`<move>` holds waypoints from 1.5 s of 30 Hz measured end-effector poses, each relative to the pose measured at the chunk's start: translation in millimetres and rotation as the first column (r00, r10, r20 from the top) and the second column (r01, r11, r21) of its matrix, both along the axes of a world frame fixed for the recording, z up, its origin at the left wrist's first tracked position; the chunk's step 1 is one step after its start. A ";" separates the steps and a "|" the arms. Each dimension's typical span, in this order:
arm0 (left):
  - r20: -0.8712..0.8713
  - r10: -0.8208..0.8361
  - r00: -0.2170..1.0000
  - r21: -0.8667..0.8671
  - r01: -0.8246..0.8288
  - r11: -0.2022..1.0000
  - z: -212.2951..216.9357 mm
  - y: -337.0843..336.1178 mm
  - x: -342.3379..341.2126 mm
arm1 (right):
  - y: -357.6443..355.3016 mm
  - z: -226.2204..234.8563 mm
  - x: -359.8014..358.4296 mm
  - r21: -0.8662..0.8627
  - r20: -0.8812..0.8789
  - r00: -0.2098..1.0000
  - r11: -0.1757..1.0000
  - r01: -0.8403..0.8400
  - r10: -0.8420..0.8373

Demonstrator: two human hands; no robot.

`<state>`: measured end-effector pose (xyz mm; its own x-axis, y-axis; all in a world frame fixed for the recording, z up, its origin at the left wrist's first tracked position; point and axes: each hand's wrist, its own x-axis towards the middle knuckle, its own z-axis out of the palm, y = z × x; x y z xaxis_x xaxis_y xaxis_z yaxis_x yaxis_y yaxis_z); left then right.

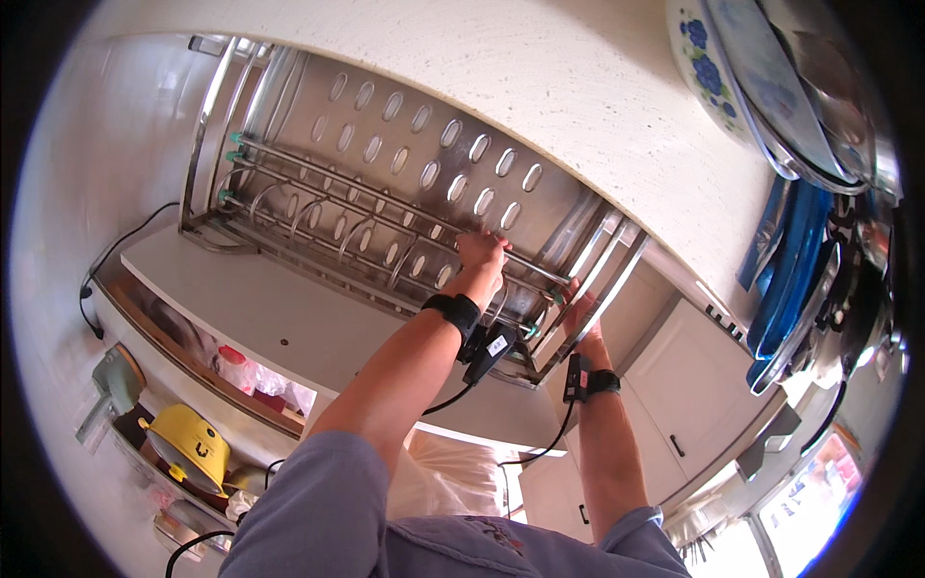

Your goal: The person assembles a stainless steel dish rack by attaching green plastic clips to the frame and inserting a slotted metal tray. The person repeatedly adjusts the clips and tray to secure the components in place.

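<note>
At the frame's centre, your left hand [479, 252] had its fingers closed around a rail of the steel dish rack [385, 193]; your right hand [578, 310] gripped the rack's right-side bars.

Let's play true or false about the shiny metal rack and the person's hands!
1. The left hand touches a bar of the metal rack. True.
2. The rack is full of plates. False: its bars hold nothing; plates are stacked off to the right.
3. Both wrists wear black bands. True.
4. The right hand holds a cup. False: it is at the rack's end frame, and no cup shows.
5. The yellow pot sits on top of the rack. False: it is on a shelf at the lower left.
</note>
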<state>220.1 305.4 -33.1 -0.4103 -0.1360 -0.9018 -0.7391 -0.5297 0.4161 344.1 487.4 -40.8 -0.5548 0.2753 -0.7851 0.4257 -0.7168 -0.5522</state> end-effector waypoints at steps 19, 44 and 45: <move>0.099 -0.753 0.650 -0.135 0.759 0.637 76.2 -17.2 -34.4 | 15.3 21.9 -2.0 0.287 -0.037 0.925 0.891 -0.352 0.378; 0.038 -0.982 -0.187 -0.617 0.769 -0.170 -41.9 22.2 -16.5 | 0.3 25.3 0.7 0.094 -0.108 0.984 0.987 -0.131 0.141; -0.032 -0.992 -0.123 -0.573 0.815 -0.083 -43.3 23.8 -13.3 | -3.1 18.8 2.7 0.197 -0.070 0.984 0.969 -0.150 0.166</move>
